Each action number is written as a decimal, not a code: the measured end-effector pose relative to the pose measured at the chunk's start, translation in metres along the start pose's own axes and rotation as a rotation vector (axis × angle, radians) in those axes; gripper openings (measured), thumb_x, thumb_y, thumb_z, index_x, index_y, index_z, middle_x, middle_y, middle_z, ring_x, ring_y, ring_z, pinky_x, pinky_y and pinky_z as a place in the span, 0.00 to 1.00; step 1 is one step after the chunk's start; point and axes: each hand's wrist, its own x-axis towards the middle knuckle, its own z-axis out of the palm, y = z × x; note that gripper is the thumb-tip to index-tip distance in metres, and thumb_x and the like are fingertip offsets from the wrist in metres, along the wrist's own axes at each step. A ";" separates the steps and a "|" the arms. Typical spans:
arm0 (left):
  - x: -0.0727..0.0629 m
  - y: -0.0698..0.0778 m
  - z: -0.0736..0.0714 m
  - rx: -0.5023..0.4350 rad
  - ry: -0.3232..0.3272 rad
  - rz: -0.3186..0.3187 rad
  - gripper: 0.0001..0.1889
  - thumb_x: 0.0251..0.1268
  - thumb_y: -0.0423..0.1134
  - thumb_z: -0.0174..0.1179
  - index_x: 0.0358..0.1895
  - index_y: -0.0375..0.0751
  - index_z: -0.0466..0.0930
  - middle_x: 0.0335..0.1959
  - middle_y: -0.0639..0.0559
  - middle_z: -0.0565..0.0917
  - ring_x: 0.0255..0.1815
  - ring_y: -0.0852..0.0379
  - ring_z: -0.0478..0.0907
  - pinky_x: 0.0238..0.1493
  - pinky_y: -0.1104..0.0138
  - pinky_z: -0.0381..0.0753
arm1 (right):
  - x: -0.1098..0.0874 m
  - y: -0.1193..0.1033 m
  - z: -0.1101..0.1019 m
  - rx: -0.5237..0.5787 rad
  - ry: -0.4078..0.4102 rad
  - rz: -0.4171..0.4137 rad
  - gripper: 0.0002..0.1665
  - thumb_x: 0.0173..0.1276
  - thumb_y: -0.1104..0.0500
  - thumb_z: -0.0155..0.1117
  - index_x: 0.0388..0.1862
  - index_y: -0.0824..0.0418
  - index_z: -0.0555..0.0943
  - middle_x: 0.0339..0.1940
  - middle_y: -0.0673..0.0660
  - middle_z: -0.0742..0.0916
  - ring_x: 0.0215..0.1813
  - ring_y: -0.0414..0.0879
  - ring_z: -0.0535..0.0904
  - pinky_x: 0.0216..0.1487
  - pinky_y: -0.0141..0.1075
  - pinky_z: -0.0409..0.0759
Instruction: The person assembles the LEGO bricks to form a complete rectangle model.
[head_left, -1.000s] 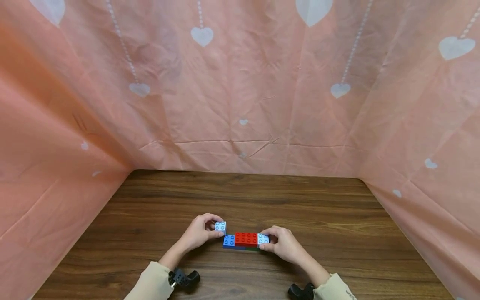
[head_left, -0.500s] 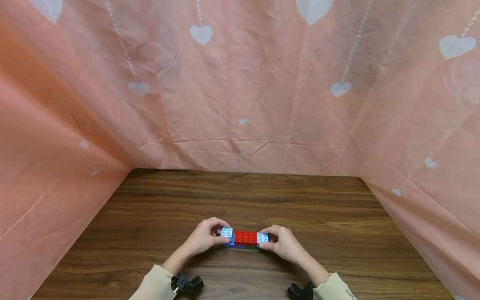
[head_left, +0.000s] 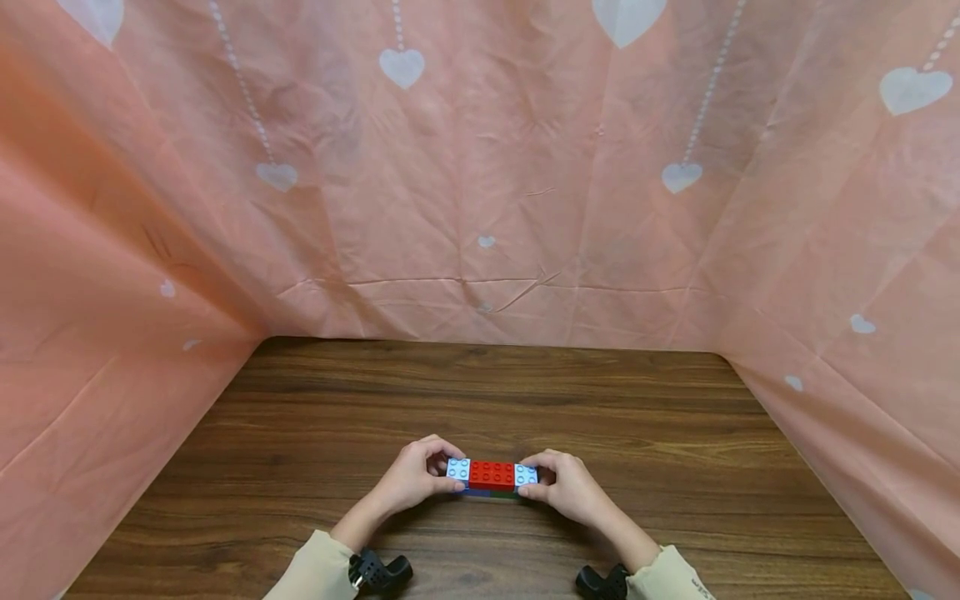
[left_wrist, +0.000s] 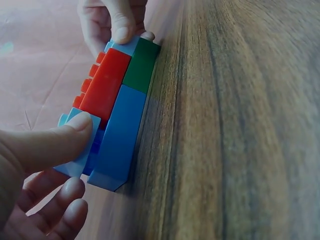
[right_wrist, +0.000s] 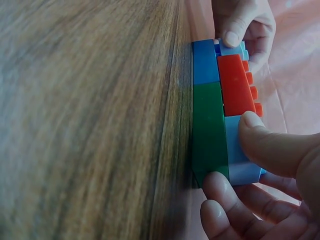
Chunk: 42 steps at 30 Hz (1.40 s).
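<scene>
My left hand (head_left: pixel 412 473) pinches a light blue toy brick (head_left: pixel 458 469) at the left end of a two-layer brick row. In the left wrist view that brick sits over the blue brick (left_wrist: pixel 118 135), with a strip of dark blue studs showing in the gap between. A red brick (head_left: pixel 492 475) fills the middle of the upper layer. My right hand (head_left: pixel 567 486) grips a second light blue brick (head_left: pixel 526 474) at the right end, thumb on its near face. Below it lies a green brick (right_wrist: pixel 207 135), a right fingertip against its end.
The row stands on a brown wood-grain table (head_left: pixel 600 400). A pink curtain with white hearts (head_left: pixel 480 167) encloses the back and both sides. Black wrist devices (head_left: pixel 382 572) hang below both sleeves, close over the tabletop.
My left hand has moved right with the light blue brick, from beside the row to over the blue brick's bare studs, against the red brick. The right hand has stayed in place.
</scene>
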 end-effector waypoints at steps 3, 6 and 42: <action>0.001 0.000 0.000 0.005 0.005 0.000 0.16 0.43 0.37 0.74 0.39 0.46 0.83 0.31 0.58 0.75 0.30 0.59 0.72 0.29 0.70 0.73 | 0.000 0.001 0.001 0.004 0.008 -0.005 0.19 0.53 0.57 0.73 0.43 0.62 0.83 0.29 0.47 0.79 0.26 0.38 0.69 0.26 0.30 0.68; 0.003 0.000 0.000 0.011 0.005 -0.001 0.15 0.41 0.37 0.75 0.37 0.46 0.83 0.30 0.57 0.75 0.29 0.59 0.71 0.28 0.70 0.72 | 0.001 0.001 0.002 0.005 0.012 -0.003 0.19 0.53 0.56 0.73 0.43 0.62 0.83 0.29 0.47 0.79 0.27 0.38 0.69 0.26 0.30 0.68; 0.003 -0.012 -0.003 -0.096 -0.052 -0.022 0.19 0.46 0.32 0.72 0.43 0.35 0.79 0.33 0.50 0.81 0.30 0.59 0.77 0.29 0.70 0.76 | -0.002 0.014 -0.006 0.155 -0.050 0.041 0.22 0.55 0.62 0.71 0.49 0.66 0.78 0.33 0.54 0.83 0.30 0.42 0.76 0.29 0.31 0.73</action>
